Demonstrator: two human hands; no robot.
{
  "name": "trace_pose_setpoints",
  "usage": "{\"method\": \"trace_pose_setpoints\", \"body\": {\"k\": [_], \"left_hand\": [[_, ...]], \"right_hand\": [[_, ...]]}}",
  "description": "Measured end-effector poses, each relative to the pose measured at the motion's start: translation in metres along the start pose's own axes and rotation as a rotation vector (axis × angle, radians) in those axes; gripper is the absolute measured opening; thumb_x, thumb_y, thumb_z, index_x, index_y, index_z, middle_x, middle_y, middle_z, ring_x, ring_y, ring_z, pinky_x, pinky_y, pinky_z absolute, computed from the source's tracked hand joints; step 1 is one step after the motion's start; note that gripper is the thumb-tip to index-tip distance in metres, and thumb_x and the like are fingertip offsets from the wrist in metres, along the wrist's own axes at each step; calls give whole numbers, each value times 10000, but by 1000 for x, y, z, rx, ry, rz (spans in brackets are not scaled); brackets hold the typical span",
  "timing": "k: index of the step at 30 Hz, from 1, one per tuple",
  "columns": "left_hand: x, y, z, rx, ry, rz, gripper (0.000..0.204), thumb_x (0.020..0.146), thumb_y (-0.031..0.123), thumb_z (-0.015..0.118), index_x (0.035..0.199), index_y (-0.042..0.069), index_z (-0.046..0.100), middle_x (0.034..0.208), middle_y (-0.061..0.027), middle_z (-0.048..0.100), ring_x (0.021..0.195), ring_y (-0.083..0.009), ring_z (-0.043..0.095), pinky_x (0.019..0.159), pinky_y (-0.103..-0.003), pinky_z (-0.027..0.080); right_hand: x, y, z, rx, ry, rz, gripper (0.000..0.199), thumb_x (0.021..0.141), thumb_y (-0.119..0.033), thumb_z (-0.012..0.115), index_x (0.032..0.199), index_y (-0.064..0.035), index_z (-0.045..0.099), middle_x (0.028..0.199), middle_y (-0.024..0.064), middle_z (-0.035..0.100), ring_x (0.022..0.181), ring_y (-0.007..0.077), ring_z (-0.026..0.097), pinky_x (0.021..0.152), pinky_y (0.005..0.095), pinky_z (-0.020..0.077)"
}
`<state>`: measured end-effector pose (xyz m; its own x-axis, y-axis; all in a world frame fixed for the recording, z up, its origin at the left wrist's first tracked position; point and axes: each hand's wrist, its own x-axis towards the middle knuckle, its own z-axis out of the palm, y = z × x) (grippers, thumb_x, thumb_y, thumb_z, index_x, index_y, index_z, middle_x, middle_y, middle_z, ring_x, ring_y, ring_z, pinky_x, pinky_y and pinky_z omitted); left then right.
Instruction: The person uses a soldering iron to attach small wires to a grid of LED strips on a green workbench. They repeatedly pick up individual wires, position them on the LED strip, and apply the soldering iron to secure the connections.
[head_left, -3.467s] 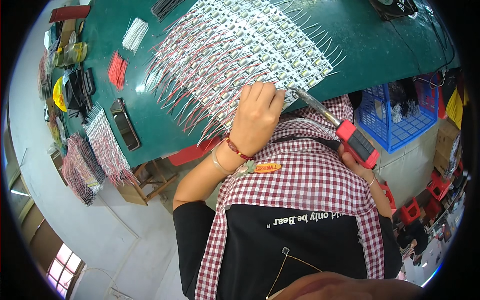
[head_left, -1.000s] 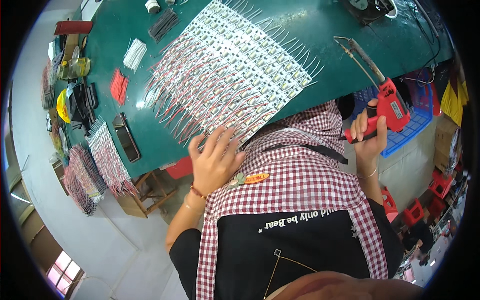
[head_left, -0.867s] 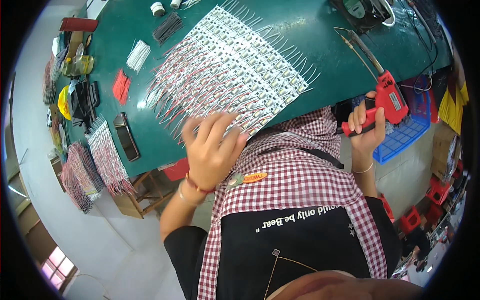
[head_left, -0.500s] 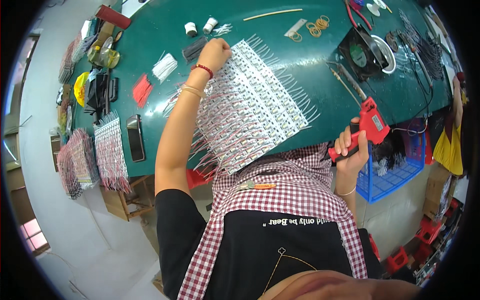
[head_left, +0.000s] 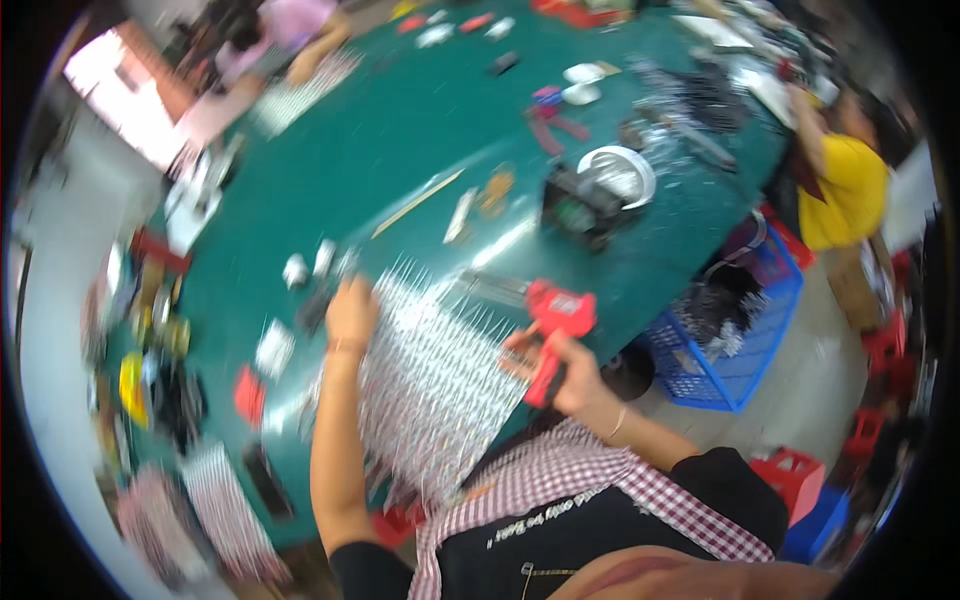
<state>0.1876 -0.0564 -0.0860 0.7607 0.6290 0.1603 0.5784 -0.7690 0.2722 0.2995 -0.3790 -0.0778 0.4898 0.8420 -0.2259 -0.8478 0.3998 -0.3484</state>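
A red soldering gun (head_left: pixel 563 312) with a black grip is in my right hand (head_left: pixel 574 378), its metal tip pointing left over the far edge of a white sheet of circuit boards (head_left: pixel 440 360). Rows of small parts and red and white wires cover the sheet, which lies tilted at the table's near edge. At the sheet's far left corner my left hand (head_left: pixel 352 315) rests with its fingers curled closed; motion blur hides what they hold. Just left of that hand lies a bundle of dark wires (head_left: pixel 314 310). White wires (head_left: pixel 275 348) and red wires (head_left: pixel 249 396) lie farther left.
On the green table (head_left: pixel 420 120) stand a black fan (head_left: pixel 580 212) and a white bowl (head_left: pixel 632 168), with a phone (head_left: pixel 266 480) at the left. A blue crate (head_left: pixel 728 345) is at the right. Co-workers sit at far left and in yellow (head_left: pixel 850 180) at right.
My view has swung, bringing more of the far table and the co-workers into sight. My right hand has brought the soldering gun nearer the sheet. My left hand stays at the sheet's corner.
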Motion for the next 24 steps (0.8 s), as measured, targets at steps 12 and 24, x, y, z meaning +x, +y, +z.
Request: {"method": "trace_pose_setpoints", "body": {"k": [12, 24], "left_hand": [[7, -5, -7, 175, 70, 161, 137, 776, 156, 591, 695, 46, 574, 755, -144, 590, 676, -348, 602, 583, -450, 486], [2, 5, -10, -93, 20, 56, 141, 795, 166, 615, 767, 43, 553, 812, -146, 588, 731, -352, 584, 625, -442, 466]], "right_hand": [[-20, 25, -6, 41, -115, -13, 261, 923, -224, 557, 1140, -84, 518, 1276, 152, 513, 1289, 259, 406, 1087, 510, 299], [-14, -1, 15, 50, -104, 13, 223, 917, -223, 552, 1087, -81, 527, 1242, 149, 513, 1271, 296, 420, 1038, 570, 350]]}}
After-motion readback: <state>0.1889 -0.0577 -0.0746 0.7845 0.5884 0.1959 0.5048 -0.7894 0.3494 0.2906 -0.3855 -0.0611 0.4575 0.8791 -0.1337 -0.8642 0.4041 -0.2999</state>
